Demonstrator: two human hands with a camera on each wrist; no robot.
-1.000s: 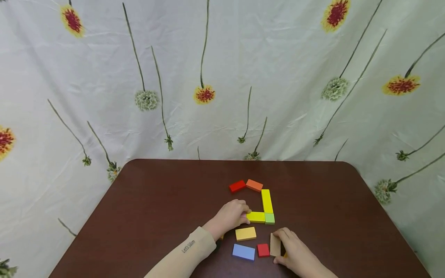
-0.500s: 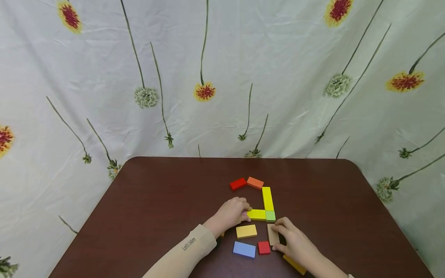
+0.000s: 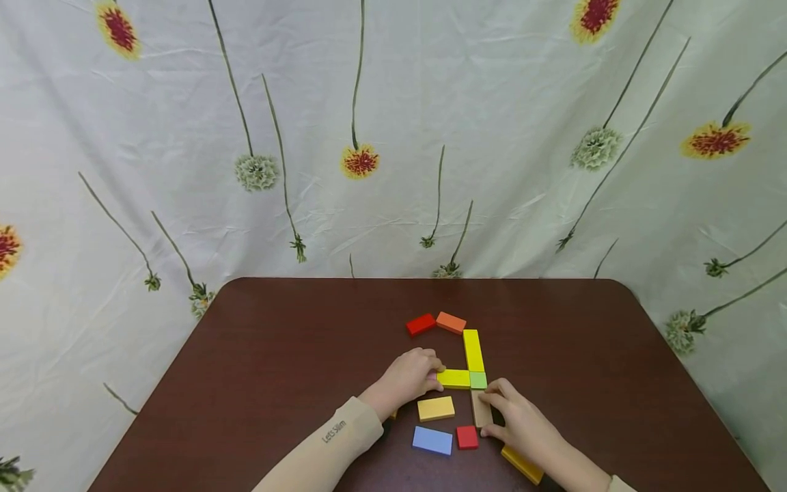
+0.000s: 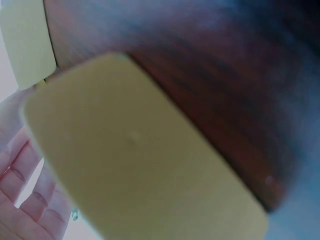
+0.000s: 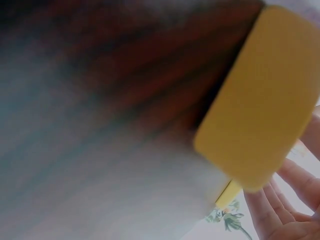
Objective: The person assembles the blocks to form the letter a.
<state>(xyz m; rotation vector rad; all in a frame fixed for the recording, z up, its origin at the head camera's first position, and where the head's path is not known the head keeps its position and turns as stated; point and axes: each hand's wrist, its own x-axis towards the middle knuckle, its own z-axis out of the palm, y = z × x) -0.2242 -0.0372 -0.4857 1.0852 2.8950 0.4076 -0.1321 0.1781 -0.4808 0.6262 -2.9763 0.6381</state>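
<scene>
Lying on the table (image 3: 277,355), the tan block (image 3: 481,408) points its long axis away from the person, far end just under the green block (image 3: 477,380). The right hand (image 3: 515,424) pinches its right side; the left hand (image 3: 407,377) presses curled fingers against the yellow block (image 3: 453,378).

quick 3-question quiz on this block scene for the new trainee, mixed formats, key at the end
1. True or false: the tan block lies just below the small green block on the table.
2. Which block does the left hand touch?
A. the blue block
B. the horizontal yellow block
C. the orange block
3. Fill in: the right hand has its fingers on the ____ block, right of the small red square block.

Key:
1. True
2. B
3. tan
</scene>
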